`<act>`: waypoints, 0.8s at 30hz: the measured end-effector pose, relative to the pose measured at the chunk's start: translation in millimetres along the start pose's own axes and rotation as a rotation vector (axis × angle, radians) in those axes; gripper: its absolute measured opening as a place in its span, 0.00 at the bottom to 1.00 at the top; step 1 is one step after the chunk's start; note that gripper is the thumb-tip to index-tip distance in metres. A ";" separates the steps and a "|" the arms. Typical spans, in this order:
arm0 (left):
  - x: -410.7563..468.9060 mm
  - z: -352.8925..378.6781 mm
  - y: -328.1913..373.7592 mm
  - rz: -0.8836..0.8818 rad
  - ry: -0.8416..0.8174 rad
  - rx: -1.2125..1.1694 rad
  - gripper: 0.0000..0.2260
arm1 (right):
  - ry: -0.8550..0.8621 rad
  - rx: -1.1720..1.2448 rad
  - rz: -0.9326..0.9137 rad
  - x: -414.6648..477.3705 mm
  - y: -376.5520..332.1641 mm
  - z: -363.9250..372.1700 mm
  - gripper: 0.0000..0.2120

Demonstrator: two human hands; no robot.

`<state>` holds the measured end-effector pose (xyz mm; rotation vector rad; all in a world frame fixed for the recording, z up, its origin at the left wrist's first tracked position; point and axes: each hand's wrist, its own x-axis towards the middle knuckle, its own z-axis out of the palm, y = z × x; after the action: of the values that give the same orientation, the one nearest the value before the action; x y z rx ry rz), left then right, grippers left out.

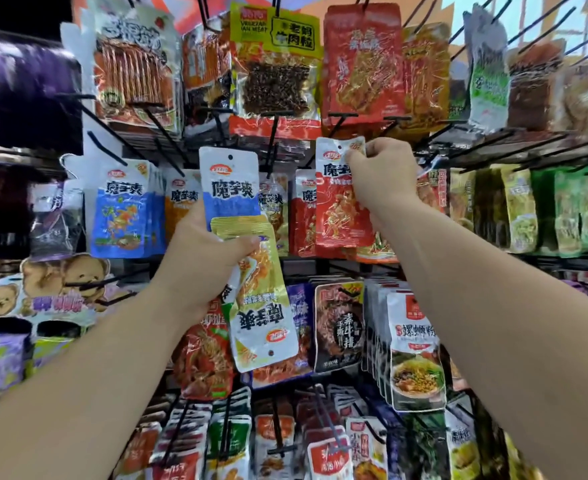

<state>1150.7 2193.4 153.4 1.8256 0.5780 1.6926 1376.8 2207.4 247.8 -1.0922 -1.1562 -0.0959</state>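
Note:
My left hand (202,258) grips two snack packets at once: a blue and white packet (229,183) standing upright above my fist, and a yellow packet (264,306) hanging upside down below it. My right hand (382,174) pinches the top right corner of a red and white packet (337,202), held up in front of the display rack near a black peg hook (341,121). The packet's hang hole sits just left of my fingers. Both arms reach up from the bottom corners of the view.
A wire rack full of hanging snack packets fills the view, with many black peg hooks (154,123) sticking out toward me. A row of blue packets (121,209) hangs left of my left hand. Noodle packets (415,348) hang lower right. Bear-printed packets (53,282) are at the left.

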 end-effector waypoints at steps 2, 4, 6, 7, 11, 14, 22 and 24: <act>-2.1 2.2 4.4 -0.021 -0.021 0.001 0.24 | -0.005 0.026 0.005 0.5 2.1 1.1 0.17; 0.4 -0.4 1.2 -0.024 -0.015 0.024 0.23 | -0.009 0.041 0.005 0.4 4.6 2.6 0.18; 3.9 -3.5 -2.8 -0.024 -0.011 0.051 0.22 | -0.014 0.041 -0.004 -1.5 5.1 3.9 0.19; 5.7 -4.9 -4.9 -0.030 -0.010 0.052 0.21 | -0.014 0.041 -0.011 -2.3 4.8 5.0 0.20; 7.2 -2.6 -5.6 -0.044 0.010 0.070 0.19 | 0.018 0.032 -0.036 -2.2 2.2 7.9 0.21; 7.9 -2.4 -6.8 -0.060 0.008 0.057 0.18 | 0.032 0.013 -0.052 -0.6 1.9 7.6 0.20; 8.1 -4.0 -6.2 -0.070 -0.012 0.061 0.21 | 0.010 -0.038 -0.056 5.5 2.9 5.6 0.14; 9.3 -3.4 -6.8 -0.063 -0.026 0.064 0.20 | 0.009 -0.038 -0.038 6.7 3.5 6.3 0.14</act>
<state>1148.8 2205.0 155.9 1.8513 0.6791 1.6243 1377.5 2216.8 250.6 -1.1022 -1.1714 -0.1522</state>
